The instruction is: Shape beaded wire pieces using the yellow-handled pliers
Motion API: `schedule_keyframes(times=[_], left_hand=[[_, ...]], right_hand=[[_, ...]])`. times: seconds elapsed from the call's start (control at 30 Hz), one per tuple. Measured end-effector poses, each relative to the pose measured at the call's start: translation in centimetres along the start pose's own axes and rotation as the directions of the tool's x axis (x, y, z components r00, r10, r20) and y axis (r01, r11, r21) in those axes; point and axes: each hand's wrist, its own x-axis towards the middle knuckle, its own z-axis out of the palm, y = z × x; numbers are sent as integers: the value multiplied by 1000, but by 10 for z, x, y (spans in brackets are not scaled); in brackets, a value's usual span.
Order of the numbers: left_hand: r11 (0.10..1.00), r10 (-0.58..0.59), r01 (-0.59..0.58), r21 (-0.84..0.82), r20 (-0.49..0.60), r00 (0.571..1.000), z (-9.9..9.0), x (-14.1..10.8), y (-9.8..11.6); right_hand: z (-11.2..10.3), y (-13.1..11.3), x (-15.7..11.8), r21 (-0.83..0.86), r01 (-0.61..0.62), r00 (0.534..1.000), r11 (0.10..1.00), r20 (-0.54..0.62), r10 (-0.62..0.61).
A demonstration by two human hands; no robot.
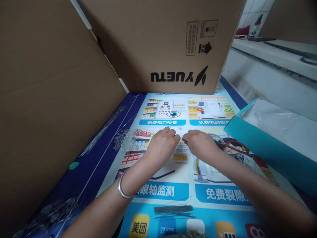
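Observation:
My left hand [163,142] is closed, with thumb and fingertips pinched together; a silver bangle [120,186] circles that wrist. Facing it across a small gap, my right hand [200,141] is pinched as well. Whatever sits in either pinch is too small or hidden to name. Just beyond the fingertips lies a tiny clear bead-like piece [180,129]. To the left of my left hand is a loose pile of clear beads [125,140]. Nearer to me lies a bundle of thin dark wire-like strands [173,209].
A large cardboard box [170,43] stands at the back, and brown cardboard [49,82] walls the left. At right sits an open teal box [267,145]. Thin pale strands [102,132], a green piece [73,165] and clear strung pieces [53,213] lie at left.

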Motion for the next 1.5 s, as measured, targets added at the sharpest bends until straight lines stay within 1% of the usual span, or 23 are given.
schedule_keyframes(times=[0.1, 0.2, 0.43, 0.77, 1.0, 1.23, 1.5], left_hand=[[1000, 13, -13, -17, 42, 999, 6, -3, -2], [1000, 10, -10, -1, 62, 998, 8, -5, -1], [1000, 28, -28, 1, 56, 998, 10, -4, 2], [999, 37, -36, -20, 81, 996, 13, -4, 4], [999, 34, -31, -44, 66, 997, 19, -2, 6], [999, 26, -22, -49, 68, 997, 20, -3, 6], [1000, 18, -16, -20, 88, 996, 22, -3, 7]], right_hand=[[7, 0, -1, 14, 12, 1000, 1000, 16, -12], [11, 0, 0, 22, 13, 999, 1000, 34, -13], [12, -1, -1, 26, 21, 999, 999, 29, -22], [16, -2, -1, 24, 20, 999, 999, 41, -21], [16, -3, -1, 21, 16, 999, 1000, 39, -17], [14, -3, -2, 34, 9, 1000, 999, 28, -10], [10, -3, -3, 55, -3, 999, 998, 36, 1]])
